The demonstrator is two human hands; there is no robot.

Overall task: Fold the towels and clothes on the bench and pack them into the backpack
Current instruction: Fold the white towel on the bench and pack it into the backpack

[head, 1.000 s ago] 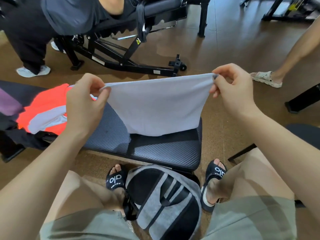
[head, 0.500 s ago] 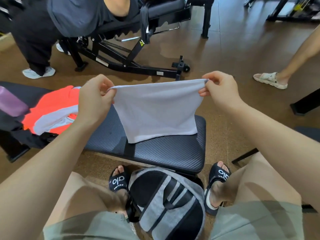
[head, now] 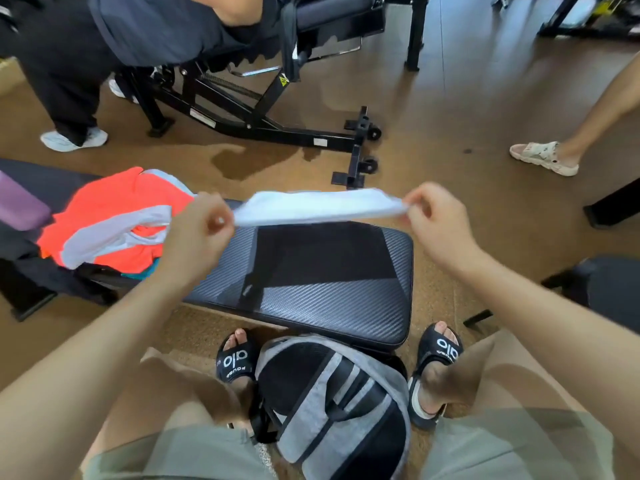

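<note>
Each black slide (head: pixel 236 358) on the person's feet reads "alo" in white; a smaller line under it on the left slide is too small to make out. A yellow warning sticker (head: pixel 283 80) on the black machine (head: pixel 256 123) across the floor and two white labels on its frame are unreadable. The towel (head: pixel 320 206) is stretched in the air above the bench (head: pixel 332 292), clear of the pad, its long axis running left to right; motion blur smears it into a thin pale band, so its folds and edges cannot be made out. The left hand (head: pixel 199 233) pinches its left end with curled fingers, and the right hand (head: pixel 437 225) pinches its right end between thumb and bent fingers. Orange and grey clothes (head: pixel 110 223) lie heaped on the bench's left part, beside a purple thing (head: pixel 19 206) cut off by the frame edge. The grey and black backpack (head: pixel 341 400) stands on the floor between the person's feet, just in front of the bench, its lower part cut off by the shorts. One bystander by the machine is cut off above the waist; another shows only a leg and a pale sandal (head: pixel 543 158) at right.
</note>
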